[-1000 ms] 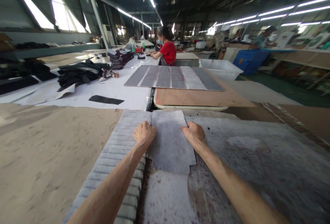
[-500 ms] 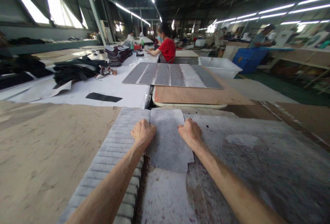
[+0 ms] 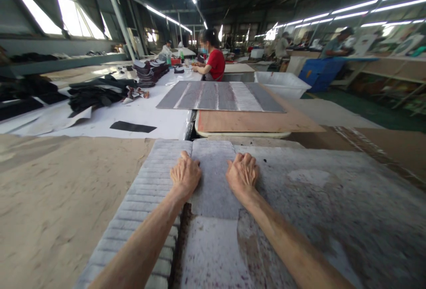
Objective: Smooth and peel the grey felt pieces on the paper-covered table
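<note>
A grey, felt-like sheet (image 3: 213, 182) lies flat in front of me, between a row of overlapping grey strips and a broad stained grey surface. My left hand (image 3: 185, 174) is closed at the sheet's left edge, its fingers curled and its thumb turned inward. At the right edge my right hand (image 3: 242, 174) is also closed, knuckles up, with its thumb on the sheet. Both sets of fingertips are hidden under the hands. Under my left forearm runs the row of overlapping strips (image 3: 133, 218). Below the sheet a whitish, speckled patch (image 3: 213, 253) shows.
Brown board (image 3: 60, 191) covers the left side. Ahead lie a striped grey panel (image 3: 221, 96), a tan board (image 3: 249, 122), a black strip (image 3: 133, 126) and dark material piles (image 3: 96, 96). A person in red (image 3: 216, 62) sits beyond, near a white bin (image 3: 281, 82).
The sheet's right side and ragged lower-right corner have shifted left and now lie flatter. My right hand has moved slightly left and turned more knuckles-up. My left hand stays almost in place.
</note>
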A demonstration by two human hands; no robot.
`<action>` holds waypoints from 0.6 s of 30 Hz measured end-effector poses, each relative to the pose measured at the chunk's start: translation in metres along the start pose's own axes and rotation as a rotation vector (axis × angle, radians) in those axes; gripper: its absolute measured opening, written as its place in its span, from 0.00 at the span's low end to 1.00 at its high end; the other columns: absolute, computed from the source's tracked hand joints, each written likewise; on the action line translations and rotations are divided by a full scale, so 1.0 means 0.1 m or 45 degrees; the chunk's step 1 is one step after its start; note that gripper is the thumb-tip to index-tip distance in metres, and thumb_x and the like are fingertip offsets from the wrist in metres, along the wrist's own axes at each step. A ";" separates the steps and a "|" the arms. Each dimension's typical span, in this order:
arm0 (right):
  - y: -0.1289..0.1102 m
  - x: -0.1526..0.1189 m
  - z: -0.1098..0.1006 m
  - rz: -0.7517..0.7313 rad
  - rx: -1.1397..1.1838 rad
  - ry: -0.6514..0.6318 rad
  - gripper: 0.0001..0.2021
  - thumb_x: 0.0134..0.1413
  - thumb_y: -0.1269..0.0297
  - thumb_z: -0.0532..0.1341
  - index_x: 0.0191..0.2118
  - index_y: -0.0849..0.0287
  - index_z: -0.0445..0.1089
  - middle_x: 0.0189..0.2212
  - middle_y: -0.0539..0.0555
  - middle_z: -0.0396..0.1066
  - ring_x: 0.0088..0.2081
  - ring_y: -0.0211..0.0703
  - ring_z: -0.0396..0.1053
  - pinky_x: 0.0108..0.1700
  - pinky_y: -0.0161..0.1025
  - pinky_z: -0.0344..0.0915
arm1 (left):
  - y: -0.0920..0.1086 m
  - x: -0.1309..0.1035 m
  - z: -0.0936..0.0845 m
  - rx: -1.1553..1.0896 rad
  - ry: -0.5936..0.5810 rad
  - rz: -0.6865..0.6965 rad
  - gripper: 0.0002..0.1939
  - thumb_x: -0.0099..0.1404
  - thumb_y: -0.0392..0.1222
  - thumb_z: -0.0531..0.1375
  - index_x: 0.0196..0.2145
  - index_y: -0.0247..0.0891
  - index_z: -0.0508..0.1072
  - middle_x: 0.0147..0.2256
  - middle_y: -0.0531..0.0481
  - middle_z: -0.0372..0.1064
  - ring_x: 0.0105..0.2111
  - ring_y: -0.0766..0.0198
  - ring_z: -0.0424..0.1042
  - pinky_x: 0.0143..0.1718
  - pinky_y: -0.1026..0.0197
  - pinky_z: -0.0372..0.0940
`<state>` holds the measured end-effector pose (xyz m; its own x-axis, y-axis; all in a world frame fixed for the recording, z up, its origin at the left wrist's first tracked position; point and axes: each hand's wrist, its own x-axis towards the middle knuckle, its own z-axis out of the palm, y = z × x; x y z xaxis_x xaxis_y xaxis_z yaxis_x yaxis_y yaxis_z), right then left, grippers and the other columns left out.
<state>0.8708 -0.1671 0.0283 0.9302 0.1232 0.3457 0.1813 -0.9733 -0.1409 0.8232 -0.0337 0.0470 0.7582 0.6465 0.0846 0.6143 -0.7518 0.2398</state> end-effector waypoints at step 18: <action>0.07 -0.08 -0.13 -0.277 0.091 0.046 0.18 0.59 0.64 0.46 0.49 0.69 0.61 0.54 0.67 0.55 0.54 0.58 0.52 0.50 0.52 0.53 | -0.31 -0.94 0.01 0.075 -0.226 0.908 0.41 0.60 0.64 0.37 0.61 0.30 0.43 0.62 0.37 0.35 0.61 0.50 0.35 0.59 0.48 0.42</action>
<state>0.8604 -0.1778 0.0366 0.8550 0.3206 0.4077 0.3998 -0.9082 -0.1242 0.7326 -0.0710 0.0307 0.9987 -0.0286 0.0415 -0.0339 -0.9907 0.1319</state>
